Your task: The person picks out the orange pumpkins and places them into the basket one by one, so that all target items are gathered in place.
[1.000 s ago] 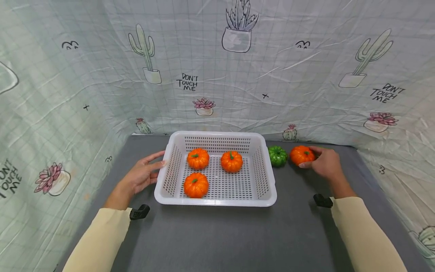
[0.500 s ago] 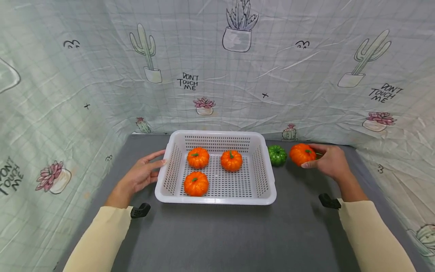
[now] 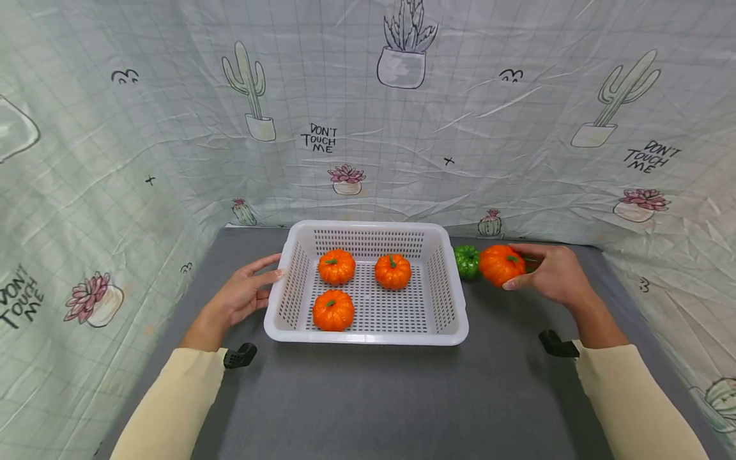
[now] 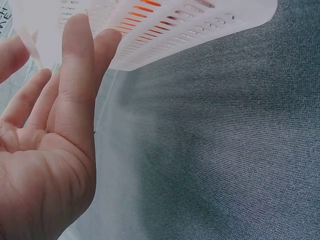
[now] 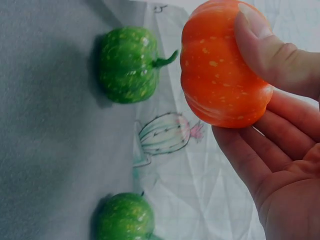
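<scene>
In the head view my right hand holds a small orange pumpkin by its side. The right wrist view shows the thumb on one side of that pumpkin and fingers on the other, with the pumpkin raised off the table. A green pumpkin sits just left of it, partly covered. Behind the right hand another green pumpkin is mostly hidden from the head camera. My left hand touches the left rim of a white perforated basket with nearly straight fingers.
Inside the basket lie three orange pumpkins, two along its left side and one near the middle. The dark grey table extends in front. A printed cloth hangs behind and at both sides.
My right hand has lifted the orange pumpkin and carried it slightly left, now partly in front of the green one. My left hand has stayed at the basket rim.
</scene>
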The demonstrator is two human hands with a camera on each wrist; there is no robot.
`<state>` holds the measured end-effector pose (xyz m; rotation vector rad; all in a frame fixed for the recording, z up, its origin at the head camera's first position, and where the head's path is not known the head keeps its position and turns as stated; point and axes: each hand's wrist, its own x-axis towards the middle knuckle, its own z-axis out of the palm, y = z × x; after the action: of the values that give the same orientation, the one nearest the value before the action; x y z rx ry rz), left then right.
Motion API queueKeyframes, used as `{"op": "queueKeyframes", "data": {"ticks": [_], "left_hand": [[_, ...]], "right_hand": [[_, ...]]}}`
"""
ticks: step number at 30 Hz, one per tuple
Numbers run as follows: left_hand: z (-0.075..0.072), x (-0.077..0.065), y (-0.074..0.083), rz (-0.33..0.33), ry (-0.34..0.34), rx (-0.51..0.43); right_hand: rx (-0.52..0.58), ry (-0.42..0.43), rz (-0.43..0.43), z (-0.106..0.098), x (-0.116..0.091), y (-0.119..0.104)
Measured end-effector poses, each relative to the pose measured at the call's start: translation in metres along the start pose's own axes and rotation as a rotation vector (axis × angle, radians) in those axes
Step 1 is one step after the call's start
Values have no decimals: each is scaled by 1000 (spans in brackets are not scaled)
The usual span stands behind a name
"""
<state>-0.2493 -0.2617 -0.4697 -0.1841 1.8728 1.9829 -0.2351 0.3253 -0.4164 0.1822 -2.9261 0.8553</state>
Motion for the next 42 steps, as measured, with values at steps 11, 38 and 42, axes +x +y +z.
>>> {"op": "queueKeyframes", "data": {"ticks": [11, 38, 42], "left_hand": [[0, -2, 1, -6, 8, 17], [1, -2, 2, -4, 14, 24], [1, -1, 0, -4, 16, 25]], "right_hand": [[98, -75, -65, 3, -5, -27], [233, -150, -212, 22, -4, -62], [223, -161, -238, 24, -3, -66]]}}
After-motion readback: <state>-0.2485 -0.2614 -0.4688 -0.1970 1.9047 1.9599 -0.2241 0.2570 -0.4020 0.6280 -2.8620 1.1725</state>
